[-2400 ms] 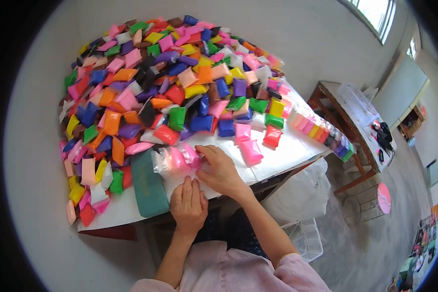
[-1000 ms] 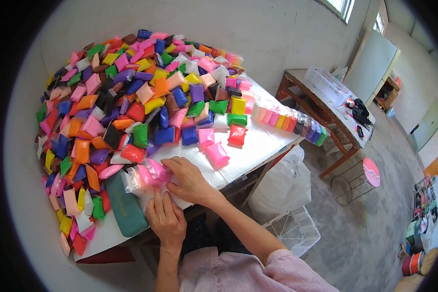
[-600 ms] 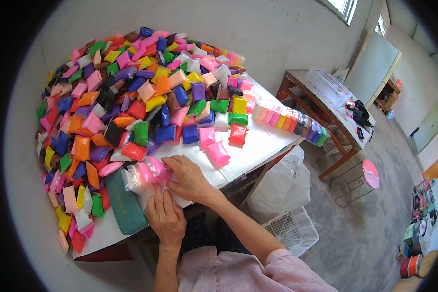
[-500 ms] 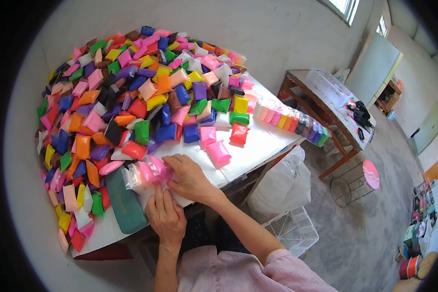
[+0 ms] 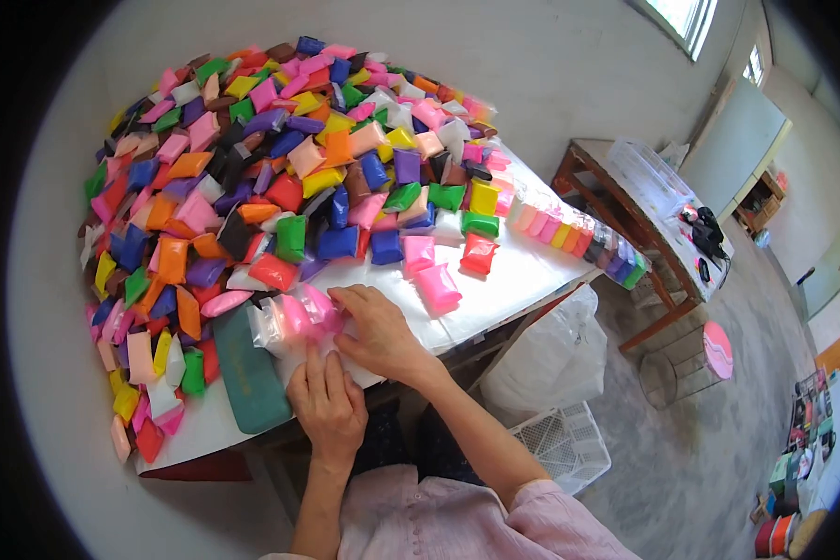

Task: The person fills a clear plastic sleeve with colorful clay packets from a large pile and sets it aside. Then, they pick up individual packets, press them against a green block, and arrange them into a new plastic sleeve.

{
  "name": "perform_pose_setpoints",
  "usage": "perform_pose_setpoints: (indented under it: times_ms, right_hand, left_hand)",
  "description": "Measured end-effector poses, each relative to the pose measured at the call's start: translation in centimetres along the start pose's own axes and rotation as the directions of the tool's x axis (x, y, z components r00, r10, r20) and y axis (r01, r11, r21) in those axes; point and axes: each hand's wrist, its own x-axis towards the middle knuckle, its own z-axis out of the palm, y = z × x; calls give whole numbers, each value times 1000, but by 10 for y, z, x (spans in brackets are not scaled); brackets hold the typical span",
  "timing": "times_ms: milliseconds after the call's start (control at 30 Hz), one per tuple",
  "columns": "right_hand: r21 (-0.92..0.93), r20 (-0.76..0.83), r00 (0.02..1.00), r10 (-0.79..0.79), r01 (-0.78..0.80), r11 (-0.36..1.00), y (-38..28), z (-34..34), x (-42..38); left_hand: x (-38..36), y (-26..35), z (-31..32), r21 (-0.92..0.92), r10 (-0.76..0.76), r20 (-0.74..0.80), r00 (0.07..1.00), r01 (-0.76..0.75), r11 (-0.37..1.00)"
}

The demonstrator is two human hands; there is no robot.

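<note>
In the head view several small packets, white, peach and pink, stand in a short row (image 5: 297, 317) on the white table near its front edge. My left hand (image 5: 327, 401) is just in front of the row, fingers stretched out and fingertips at its near side. At the right end of the row is my right hand (image 5: 380, 334), its fingers spread and curved beside the last pink packet. A green case (image 5: 252, 373) lies to the left of the row. Two pink packets (image 5: 438, 288) and a red packet (image 5: 479, 253) lie beyond my right hand.
A large heap of coloured packets (image 5: 252, 187) covers the left and back of the table. A sorted row of packets (image 5: 569, 233) runs along its right part. A plastic bag (image 5: 543, 350), a white basket (image 5: 565, 446) and a pink-topped stool (image 5: 717, 350) stand beyond the front edge.
The whole view has shifted, so the table and heap appear slightly further right. Both hands stay around the row of packets, with little visible change in their pose.
</note>
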Motion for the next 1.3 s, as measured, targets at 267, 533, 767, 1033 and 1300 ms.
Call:
perform_pose_setpoints:
  times_ms: [267, 533, 767, 1033, 1300]
  right_hand:
    - [10, 1, 1000, -10, 10, 1000, 4, 2, 0]
    - [-14, 14, 1000, -12, 12, 1000, 1, -1, 0]
    - [-12, 14, 1000, -22, 23, 1000, 2, 0, 0]
    - [1, -17, 999, -50, 50, 999, 2, 1, 0]
    - [-39, -97, 992, -79, 75, 996, 2, 12, 1]
  left_hand:
    - [2, 2, -2, -18, -20, -36, 999, 19, 1000]
    - [2, 2, -2, -3, -17, -47, 999, 17, 1000]
    - [3, 3, -3, 3, -21, -35, 999, 21, 1000]
    - [3, 1, -3, -8, -23, -15, 1000, 23, 1000]
    - [0, 2, -1, -12, -32, 12, 999, 32, 999]
